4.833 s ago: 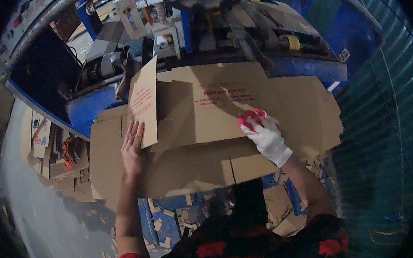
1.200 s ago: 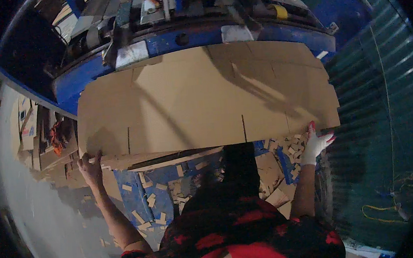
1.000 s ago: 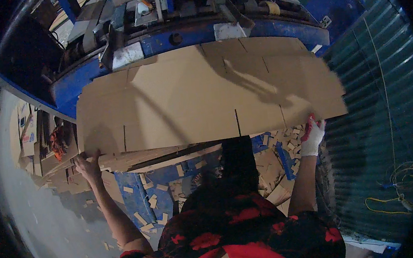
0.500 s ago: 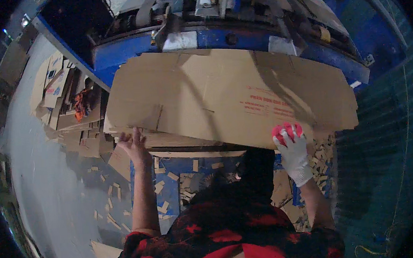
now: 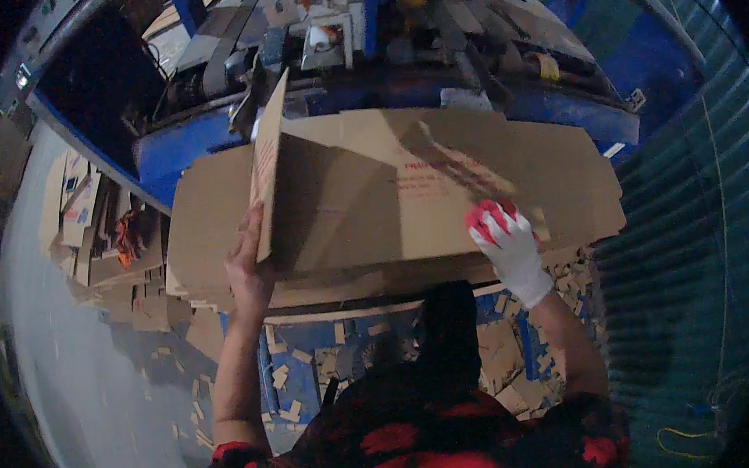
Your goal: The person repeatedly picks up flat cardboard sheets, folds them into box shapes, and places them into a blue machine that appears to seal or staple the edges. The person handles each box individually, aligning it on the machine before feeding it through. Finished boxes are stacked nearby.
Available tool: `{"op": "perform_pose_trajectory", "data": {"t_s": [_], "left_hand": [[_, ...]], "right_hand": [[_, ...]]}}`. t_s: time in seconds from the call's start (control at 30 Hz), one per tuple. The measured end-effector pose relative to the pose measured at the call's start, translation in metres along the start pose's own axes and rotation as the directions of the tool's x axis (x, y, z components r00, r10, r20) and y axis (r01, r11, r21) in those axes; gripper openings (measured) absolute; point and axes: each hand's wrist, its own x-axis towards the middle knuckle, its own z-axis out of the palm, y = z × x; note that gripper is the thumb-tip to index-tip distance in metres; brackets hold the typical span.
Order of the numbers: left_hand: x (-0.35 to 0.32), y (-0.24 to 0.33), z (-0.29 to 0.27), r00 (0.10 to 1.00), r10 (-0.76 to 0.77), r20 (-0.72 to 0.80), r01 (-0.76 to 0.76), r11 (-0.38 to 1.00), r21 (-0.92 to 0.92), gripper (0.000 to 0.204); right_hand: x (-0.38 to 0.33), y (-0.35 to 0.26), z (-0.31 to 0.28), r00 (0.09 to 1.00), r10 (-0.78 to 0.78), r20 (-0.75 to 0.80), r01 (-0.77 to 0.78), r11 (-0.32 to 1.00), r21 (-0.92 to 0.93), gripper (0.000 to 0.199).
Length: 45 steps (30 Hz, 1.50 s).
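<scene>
Cardboard sheet (image 5: 407,196): large, brown, lying flat on the stack in front of the person, its left flap (image 5: 267,159) standing up.
Left hand (image 5: 249,266): bare, fingers curled round the flap's lower edge, pinching it.
Right hand (image 5: 507,245): white glove with red fingertips, spread flat on the sheet's near right part.
Scraps (image 5: 294,385): cardboard bits littering the floor near the person.
Machine (image 5: 360,50): blue, just behind the sheet.

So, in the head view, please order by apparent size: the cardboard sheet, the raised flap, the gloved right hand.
1. cardboard sheet, largest by far.
2. raised flap.
3. right hand in its glove; it looks about flap-sized, so their order is unsure.
</scene>
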Motion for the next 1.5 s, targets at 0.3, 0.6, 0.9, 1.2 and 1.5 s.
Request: {"op": "perform_pose_trajectory", "data": {"t_s": [0.3,0.6,0.9,1.2,1.5], "left_hand": [[0.096,-0.066,0.06,0.979,0.104,0.174,-0.136,0.974,0.182,0.06],[0.25,-0.132,0.164,0.94,-0.313,-0.139,0.342,0.871,0.353,0.036],[0.217,-0.142,0.171,0.944,0.277,0.178,-0.317,0.911,0.263,0.058],[0.1,0.072,0.234,0.604,0.308,0.735,-0.131,0.948,-0.29,0.049],[0.086,0.139,0.307,0.338,0.683,0.647,-0.662,0.662,-0.353,0.062]], "right_hand": [[0.095,0.057,0.08,0.992,-0.044,-0.114,0.051,0.997,0.061,0.047],[0.233,0.149,0.119,0.986,0.063,-0.154,-0.049,0.995,0.092,0.044],[0.162,0.149,0.072,0.969,0.132,-0.209,-0.107,0.986,0.128,0.035],[-0.037,0.343,0.074,0.33,0.919,-0.215,-0.939,0.343,0.026,0.056],[-0.064,0.416,0.111,0.008,0.93,0.367,-0.999,0.026,-0.045,0.057]]}}
